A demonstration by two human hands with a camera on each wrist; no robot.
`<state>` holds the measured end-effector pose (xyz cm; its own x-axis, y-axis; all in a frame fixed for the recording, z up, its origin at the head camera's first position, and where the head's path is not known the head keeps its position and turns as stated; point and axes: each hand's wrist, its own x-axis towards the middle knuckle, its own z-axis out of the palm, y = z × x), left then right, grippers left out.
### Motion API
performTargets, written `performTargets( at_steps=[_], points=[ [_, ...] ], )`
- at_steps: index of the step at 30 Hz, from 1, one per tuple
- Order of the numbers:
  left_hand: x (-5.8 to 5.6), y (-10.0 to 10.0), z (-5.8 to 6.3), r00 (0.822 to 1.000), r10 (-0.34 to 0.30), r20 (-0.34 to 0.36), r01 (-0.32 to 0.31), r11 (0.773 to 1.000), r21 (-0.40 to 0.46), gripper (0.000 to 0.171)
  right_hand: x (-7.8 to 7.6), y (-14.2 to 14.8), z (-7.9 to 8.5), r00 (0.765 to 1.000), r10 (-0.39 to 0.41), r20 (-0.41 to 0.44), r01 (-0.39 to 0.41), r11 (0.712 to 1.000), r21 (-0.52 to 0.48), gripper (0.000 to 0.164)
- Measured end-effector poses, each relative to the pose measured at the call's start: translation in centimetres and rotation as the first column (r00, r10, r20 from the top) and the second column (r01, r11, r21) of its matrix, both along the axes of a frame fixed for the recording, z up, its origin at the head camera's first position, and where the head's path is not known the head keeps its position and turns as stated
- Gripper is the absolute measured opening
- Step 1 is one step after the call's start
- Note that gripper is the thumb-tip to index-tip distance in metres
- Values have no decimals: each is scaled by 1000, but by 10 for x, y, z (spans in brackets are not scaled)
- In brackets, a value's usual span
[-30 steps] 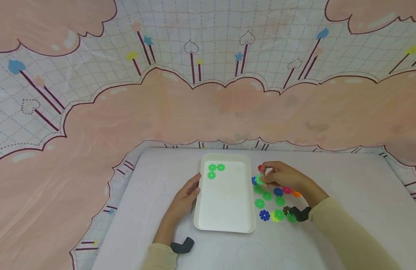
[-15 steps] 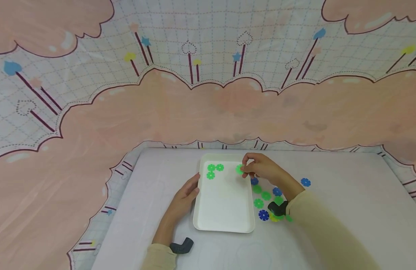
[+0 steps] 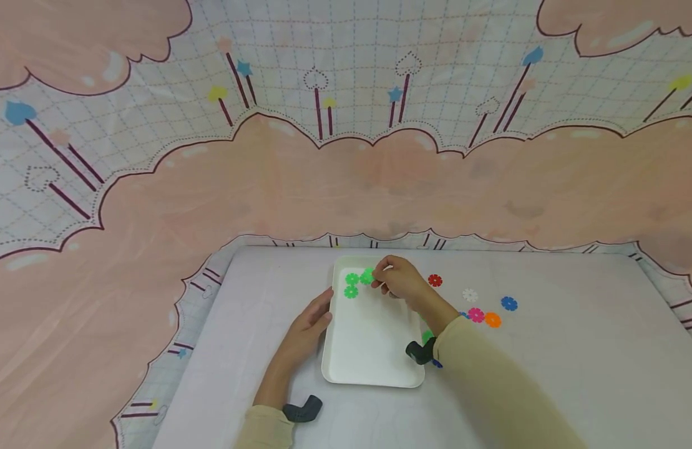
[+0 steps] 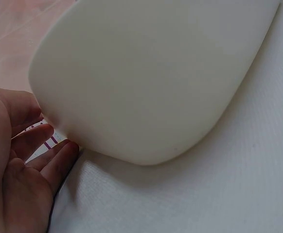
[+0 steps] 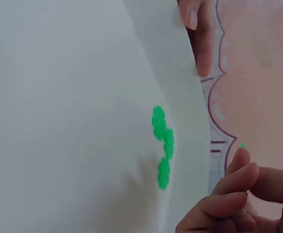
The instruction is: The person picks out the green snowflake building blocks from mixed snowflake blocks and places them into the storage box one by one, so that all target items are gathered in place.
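Right-hand grip (image 3: 403,279) pinches a green, flower-shaped, plastic-looking disc (image 3: 370,273), partly hidden by the fingers, at the far left part of the shallow, white, round-cornered tray (image 3: 374,349), close by three matching green discs (image 3: 351,292) lying inside. Judged light, thin, stiff and perhaps slippery, it is best taken by its notched edge between thumb and fingertip. Left-hand grip (image 3: 306,327), not wrapped round anything, rests its fingers against the tray's smooth, matt left wall; white bench (image 3: 211,386) shows a faint woven texture, with multicoloured notched discs (image 3: 493,320) at the right
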<state>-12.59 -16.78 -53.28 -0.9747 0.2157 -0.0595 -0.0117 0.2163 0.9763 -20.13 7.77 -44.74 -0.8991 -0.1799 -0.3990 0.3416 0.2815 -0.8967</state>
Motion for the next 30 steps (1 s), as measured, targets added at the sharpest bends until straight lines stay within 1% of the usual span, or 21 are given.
performTargets(
  at_steps=[3, 6, 12, 15, 21, 26, 30],
  points=[
    [0, 0, -1, 1000, -1, -2, 1, 1000, 5, 52, -2, -9, -7, 999, -47, 27, 46, 998, 45, 10],
    [0, 0, 0, 1000, -3, 0, 3, 1000, 15, 52, -3, -15, -12, 996, -71, 48, 67, 995, 75, 11],
    [-1, -1, -1, 1000, -8, -5, 8, 1000, 18, 53, -2, -24, -23, 992, -83, 96, 76, 994, 80, 14],
    [-1, -1, -2, 1000, -6, -2, 6, 1000, 7, 53, -2, -27, -29, 988, -106, 109, 95, 990, 100, 13],
    [-1, -1, -1, 1000, -14, 1, 14, 1000, 20, 53, -3, -30, -39, 982, -139, 130, 120, 982, 144, 10],
    [-1, 0, 0, 1000, -7, 11, 7, 1000, 15, 53, -4, -29, -44, 978, -152, 145, 124, 975, 185, 12],
    [0, 0, 0, 1000, -7, 6, 7, 1000, 15, 53, -5, -26, -46, 976, -154, 155, 118, 969, 218, 13]
  ],
)
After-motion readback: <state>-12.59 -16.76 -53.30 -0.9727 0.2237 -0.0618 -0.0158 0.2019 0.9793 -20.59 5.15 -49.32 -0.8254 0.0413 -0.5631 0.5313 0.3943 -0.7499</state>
